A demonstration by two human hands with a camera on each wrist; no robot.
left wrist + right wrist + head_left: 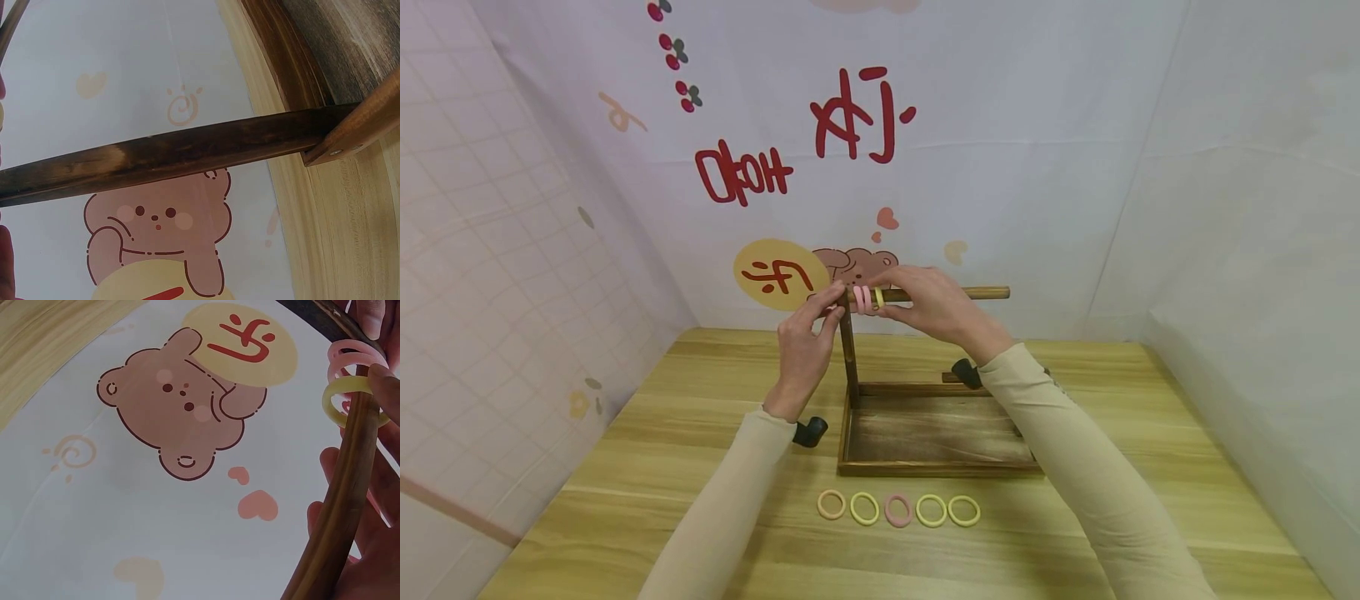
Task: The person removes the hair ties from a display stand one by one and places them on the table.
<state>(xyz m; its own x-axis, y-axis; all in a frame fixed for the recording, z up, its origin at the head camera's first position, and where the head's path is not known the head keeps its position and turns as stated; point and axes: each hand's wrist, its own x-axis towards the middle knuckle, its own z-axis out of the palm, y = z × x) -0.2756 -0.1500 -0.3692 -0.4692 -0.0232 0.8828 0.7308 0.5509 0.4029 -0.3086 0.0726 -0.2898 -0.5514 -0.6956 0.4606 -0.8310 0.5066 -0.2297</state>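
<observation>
A wooden stand has an upright post with a horizontal rod at its top. Two pink rings hang on the rod close to the post. Beside them is a yellow ring, also round the rod, which my right hand pinches between thumb and fingers. My left hand grips the top corner of the stand, where post and rod meet. In the left wrist view the post crosses the picture, and only slivers of fingers show at the left edge.
The stand's shallow tray base rests on the wooden table. In front of it lies a row of several loose rings, among them an orange ring, a pink ring and a yellow ring. A printed cloth hangs behind.
</observation>
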